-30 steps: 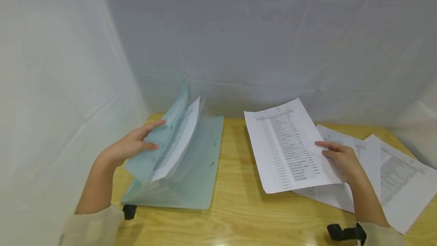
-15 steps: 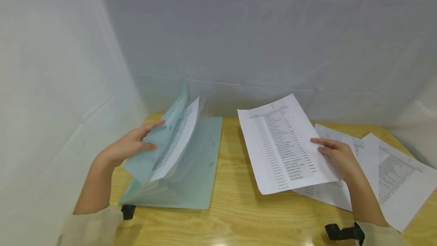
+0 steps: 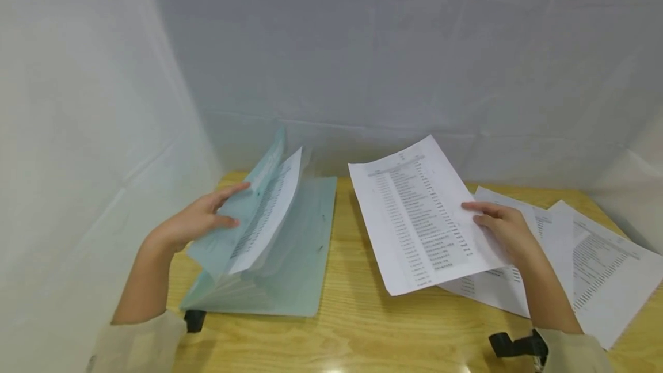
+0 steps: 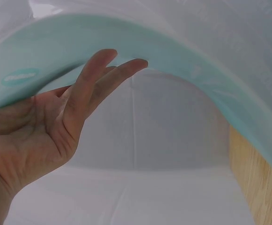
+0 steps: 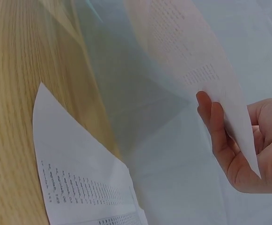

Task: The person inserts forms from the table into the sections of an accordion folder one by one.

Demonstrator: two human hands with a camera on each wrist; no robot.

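Holding the folder (image 3: 269, 240) open on the tabletop (image 3: 362, 315) with flat fingers, the left hand (image 3: 194, 222) waits — the right hand (image 3: 505, 229) pinches a printed sheet (image 3: 414, 212) aloft, not yet filed; more papers (image 3: 595, 263) remain.

No word or number can be made out. The lifted sheet (image 3: 419, 214) carries a heading and columns of small black print, too fine to read. The sheets on the counter (image 3: 595, 258) and the page in the green folder (image 3: 264, 212) bear similar print, also illegible. A small white oval logo (image 4: 20, 76) on the folder's cover is blurred.
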